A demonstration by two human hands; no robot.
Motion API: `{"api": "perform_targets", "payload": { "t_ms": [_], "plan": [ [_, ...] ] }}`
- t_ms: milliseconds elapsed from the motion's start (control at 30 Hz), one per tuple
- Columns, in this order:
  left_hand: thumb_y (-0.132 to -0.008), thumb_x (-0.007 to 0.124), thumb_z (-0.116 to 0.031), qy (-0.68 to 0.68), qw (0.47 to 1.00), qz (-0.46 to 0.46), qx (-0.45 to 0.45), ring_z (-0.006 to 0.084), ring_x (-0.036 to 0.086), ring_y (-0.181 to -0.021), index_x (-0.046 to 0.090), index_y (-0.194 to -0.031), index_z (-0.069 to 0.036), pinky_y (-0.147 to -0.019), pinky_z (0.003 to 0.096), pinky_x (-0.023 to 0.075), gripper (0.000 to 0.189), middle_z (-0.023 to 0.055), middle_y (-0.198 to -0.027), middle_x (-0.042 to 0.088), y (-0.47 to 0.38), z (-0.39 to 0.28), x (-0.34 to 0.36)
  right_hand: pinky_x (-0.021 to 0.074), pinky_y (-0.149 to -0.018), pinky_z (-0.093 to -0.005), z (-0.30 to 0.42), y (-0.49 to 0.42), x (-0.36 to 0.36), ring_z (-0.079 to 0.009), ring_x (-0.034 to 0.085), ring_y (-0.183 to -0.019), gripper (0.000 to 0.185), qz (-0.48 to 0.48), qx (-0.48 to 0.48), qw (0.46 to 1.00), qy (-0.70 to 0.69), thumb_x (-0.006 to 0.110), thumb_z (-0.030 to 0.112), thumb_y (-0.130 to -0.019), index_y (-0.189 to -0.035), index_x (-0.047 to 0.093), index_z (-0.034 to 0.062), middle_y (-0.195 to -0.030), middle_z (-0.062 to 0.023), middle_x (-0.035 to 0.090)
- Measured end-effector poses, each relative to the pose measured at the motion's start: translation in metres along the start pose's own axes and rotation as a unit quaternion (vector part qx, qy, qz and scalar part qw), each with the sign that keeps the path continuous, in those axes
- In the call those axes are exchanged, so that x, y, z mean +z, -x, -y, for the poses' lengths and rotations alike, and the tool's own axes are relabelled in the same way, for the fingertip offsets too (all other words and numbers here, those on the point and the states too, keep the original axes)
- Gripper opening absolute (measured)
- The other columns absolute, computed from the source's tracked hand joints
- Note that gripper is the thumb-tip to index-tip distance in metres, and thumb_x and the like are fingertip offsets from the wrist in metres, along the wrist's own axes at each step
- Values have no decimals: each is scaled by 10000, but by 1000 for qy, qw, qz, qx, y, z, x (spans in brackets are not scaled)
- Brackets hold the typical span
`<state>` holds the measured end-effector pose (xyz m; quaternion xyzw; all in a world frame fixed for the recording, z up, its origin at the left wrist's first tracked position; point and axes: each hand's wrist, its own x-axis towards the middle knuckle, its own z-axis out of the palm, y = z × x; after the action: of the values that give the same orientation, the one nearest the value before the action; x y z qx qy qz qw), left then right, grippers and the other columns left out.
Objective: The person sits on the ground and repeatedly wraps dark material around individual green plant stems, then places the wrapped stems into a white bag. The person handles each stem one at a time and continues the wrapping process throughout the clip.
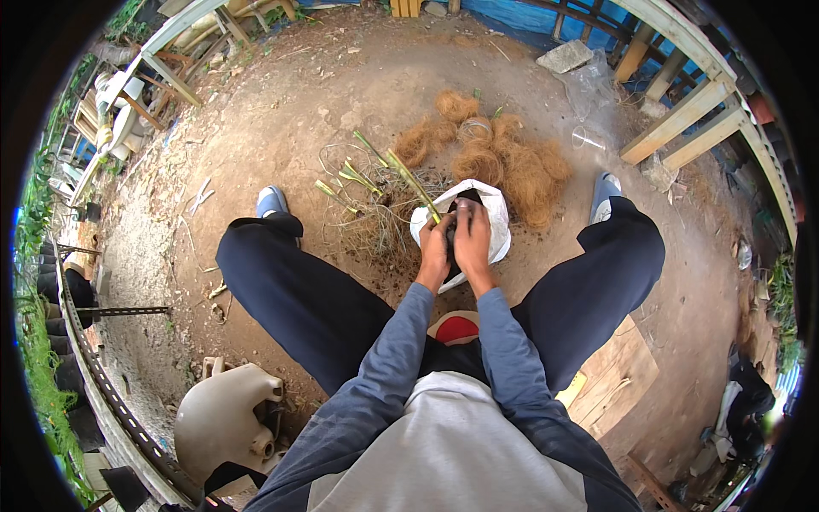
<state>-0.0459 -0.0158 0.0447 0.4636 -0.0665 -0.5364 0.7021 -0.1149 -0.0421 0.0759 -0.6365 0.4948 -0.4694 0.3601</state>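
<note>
A white sack (501,221) with an open, folded-down rim and dark contents stands on the ground between my legs. Over its mouth, my left hand (434,251) and my right hand (472,238) close together around a dark clump at the base of a plant with cut green leaves (413,182). The leaves point up and to the left. Beside the sack on its left lie several more trimmed plants (358,179) with long, tangled, stringy roots (377,224). Beyond the sack sit loose bundles of brown coir-like fibre (528,166). My fingers hide much of the clump.
A wooden board (617,377) lies by my right thigh, a cream moulded container (221,419) at lower left. Wooden frames (681,121) stand at upper right and upper left. A concrete block (565,56) and clear plastic sheet (587,86) lie near the blue tarp.
</note>
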Motion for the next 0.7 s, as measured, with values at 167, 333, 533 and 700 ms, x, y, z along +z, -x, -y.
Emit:
{"api": "perform_targets", "payload": {
  "t_ms": [167,333,533,700],
  "plan": [
    [-1015,645,-145,20,999,14,-25,173,678,-873,688,-1163,31,-741,324,560,235,91,-1028,713,6,2,-1,504,-910,-466,-7,9,10,-393,654,-1010,270,16,-4,996,-92,456,138,-1082,-1119,658,-37,-1105,-207,670],
    [-1034,641,-169,-29,999,26,-15,179,695,-880,670,-1207,32,-751,336,581,267,100,-1053,716,8,-4,-2,494,-977,-420,-9,14,11,-326,655,-1106,279,23,22,991,-131,434,140,-1095,-1194,635,-27,-1177,-179,682],
    [-1107,521,-359,-87,992,66,55,199,583,-1224,546,-1434,-27,-1007,362,508,467,118,-1341,585,5,-9,6,403,-1135,-379,-5,6,5,-303,571,-1332,518,86,119,961,-233,424,363,-1133,-1475,531,-11,-1384,-184,633],
    [-1119,306,-510,-336,933,22,127,315,340,-1434,405,-1567,-117,-1179,451,274,604,176,-1546,326,1,-5,4,517,-823,-433,-5,9,0,-322,707,-914,444,75,111,983,-124,497,340,-1101,-1128,686,-61,-1001,-226,740]
  ]
}}
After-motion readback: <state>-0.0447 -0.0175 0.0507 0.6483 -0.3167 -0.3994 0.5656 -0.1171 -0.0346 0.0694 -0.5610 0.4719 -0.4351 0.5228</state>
